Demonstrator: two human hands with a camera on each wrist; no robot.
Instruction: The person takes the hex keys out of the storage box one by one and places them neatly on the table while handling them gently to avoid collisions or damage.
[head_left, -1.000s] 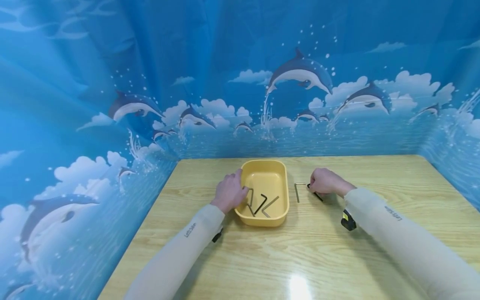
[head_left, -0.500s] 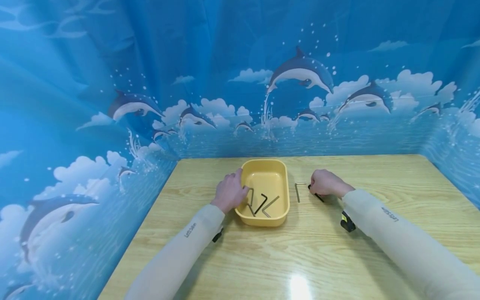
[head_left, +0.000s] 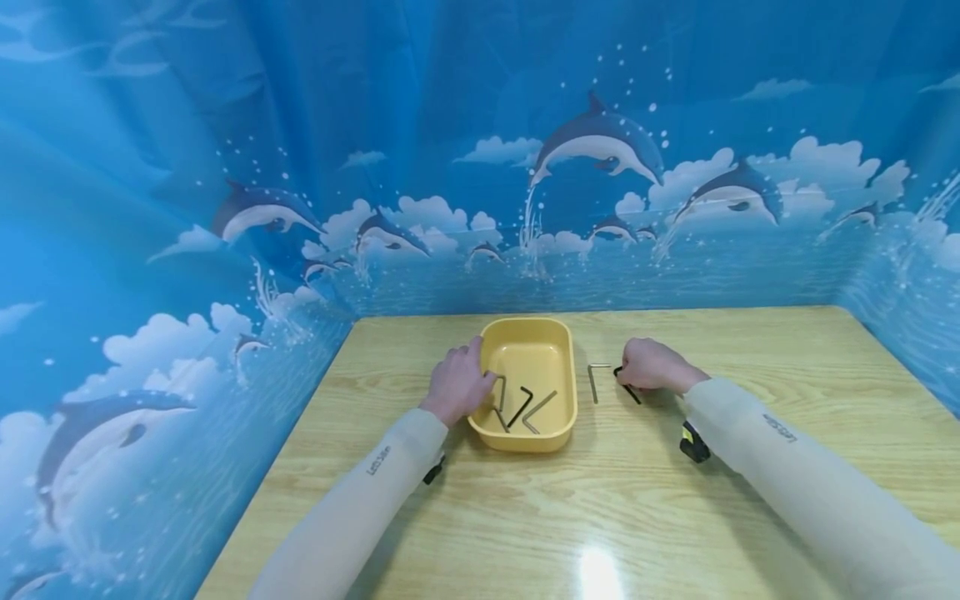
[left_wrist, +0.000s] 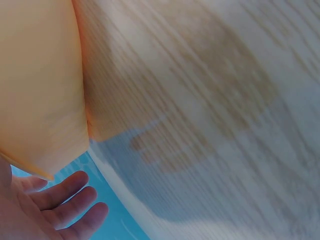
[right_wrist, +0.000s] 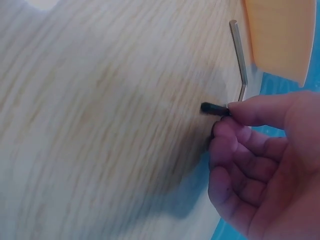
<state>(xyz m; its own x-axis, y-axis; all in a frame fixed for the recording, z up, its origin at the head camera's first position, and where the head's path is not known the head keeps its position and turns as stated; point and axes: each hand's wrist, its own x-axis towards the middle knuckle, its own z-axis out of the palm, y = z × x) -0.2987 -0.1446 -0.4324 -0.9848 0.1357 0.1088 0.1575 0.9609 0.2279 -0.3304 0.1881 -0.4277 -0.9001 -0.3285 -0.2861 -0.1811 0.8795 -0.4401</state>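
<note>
My left hand grips the left rim of a yellow plastic tub; in the left wrist view several fingers hang loosely outside the wall. Inside the tub lie several L-shaped hex keys, among them a black one and a grey one. To the right of the tub my right hand pinches another black hex key between thumb and forefinger, low over the table. Part of that key is hidden by the fingers. Between tub and right hand, a metal hex key lies on the wood.
The pale wood-grain table reaches back to a blue curtain printed with dolphins. A bright glare spot shows near the front of the table. Black wrist devices hang under both sleeves.
The black hex key in my right hand has tilted slightly, its lower end shifting a little to the left. My left hand and the tub keep their places.
</note>
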